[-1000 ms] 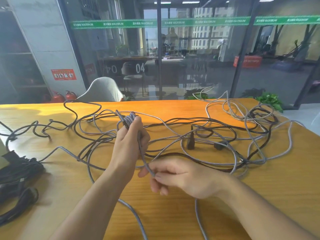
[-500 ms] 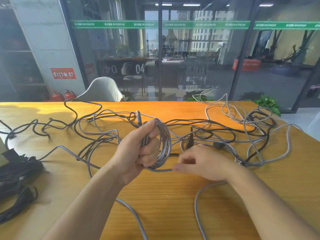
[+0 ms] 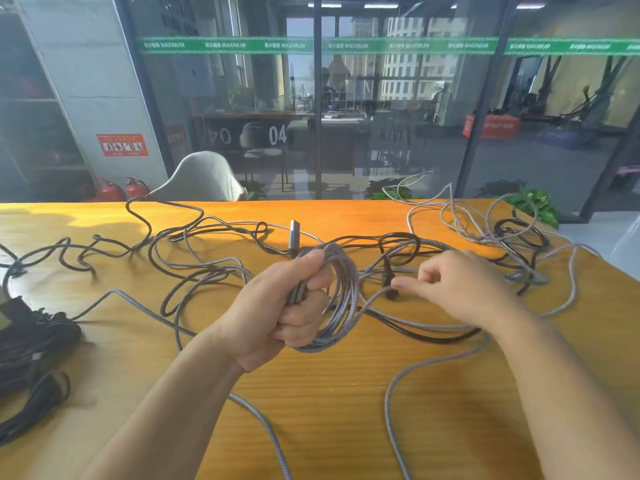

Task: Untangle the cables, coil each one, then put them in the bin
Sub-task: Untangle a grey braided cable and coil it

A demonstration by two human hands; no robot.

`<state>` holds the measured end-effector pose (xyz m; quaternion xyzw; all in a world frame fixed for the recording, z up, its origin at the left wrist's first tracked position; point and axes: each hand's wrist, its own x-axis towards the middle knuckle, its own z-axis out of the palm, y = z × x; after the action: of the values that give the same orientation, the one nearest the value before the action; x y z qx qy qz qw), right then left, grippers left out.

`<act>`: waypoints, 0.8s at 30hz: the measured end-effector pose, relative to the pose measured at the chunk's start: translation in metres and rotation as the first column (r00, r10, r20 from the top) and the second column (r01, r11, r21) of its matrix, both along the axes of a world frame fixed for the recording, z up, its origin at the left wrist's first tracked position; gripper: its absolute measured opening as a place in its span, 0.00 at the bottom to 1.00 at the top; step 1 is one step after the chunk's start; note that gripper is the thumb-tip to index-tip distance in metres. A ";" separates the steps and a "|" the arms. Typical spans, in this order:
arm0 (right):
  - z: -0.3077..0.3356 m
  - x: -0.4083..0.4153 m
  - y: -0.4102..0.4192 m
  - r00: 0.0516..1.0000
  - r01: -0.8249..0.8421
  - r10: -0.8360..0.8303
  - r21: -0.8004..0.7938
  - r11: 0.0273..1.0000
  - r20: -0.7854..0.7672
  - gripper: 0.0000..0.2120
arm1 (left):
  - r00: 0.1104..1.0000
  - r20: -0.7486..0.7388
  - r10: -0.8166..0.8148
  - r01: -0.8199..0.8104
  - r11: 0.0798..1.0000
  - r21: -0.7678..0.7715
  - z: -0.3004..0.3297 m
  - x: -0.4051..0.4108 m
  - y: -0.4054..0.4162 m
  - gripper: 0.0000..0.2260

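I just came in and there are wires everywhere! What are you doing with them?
A person is winding up a grey braided cable. The left hand holds the finished loops in a firm grip, with the cable's silver metal plug sticking up above the fist. The right hand pinches the loose part of the same cable. Many more grey and black cables lie tangled across the orange wooden table.
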<state>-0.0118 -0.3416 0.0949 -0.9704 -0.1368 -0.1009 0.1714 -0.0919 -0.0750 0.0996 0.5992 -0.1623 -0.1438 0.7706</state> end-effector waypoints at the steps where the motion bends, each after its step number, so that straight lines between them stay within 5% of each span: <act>1: 0.000 -0.003 0.008 0.995 0.022 -0.025 0.036 0.999 0.092 0.33 | 1.000 0.006 -0.008 0.008 1.000 0.016 -0.001 0.000 -0.002 0.15; 5: -0.005 -0.015 0.035 0.972 0.001 -0.063 0.265 0.964 0.225 0.26 | 0.999 0.031 -0.044 0.040 0.992 0.122 -0.004 -0.002 -0.007 0.15; 11: -0.004 -0.020 0.044 0.996 -0.089 0.077 0.517 0.851 0.045 0.15 | 0.988 0.140 -0.059 0.008 0.940 0.340 -0.008 -0.003 -0.015 0.20; 16: 0.001 -0.028 0.053 0.941 -0.078 0.306 0.784 0.616 -0.147 0.11 | 0.973 0.221 0.064 -0.166 0.862 0.479 -0.012 0.001 -0.018 0.27; 24: -0.004 -0.041 0.068 0.885 -0.280 0.461 0.721 0.634 -0.062 0.20 | 0.894 0.309 0.325 -0.432 0.810 0.397 -0.016 0.003 -0.025 0.25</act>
<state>-0.0526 -0.2740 0.0905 -0.7891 -0.2646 0.0110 0.5543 -0.0889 -0.0998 0.0835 0.7955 -0.0875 0.0488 0.5976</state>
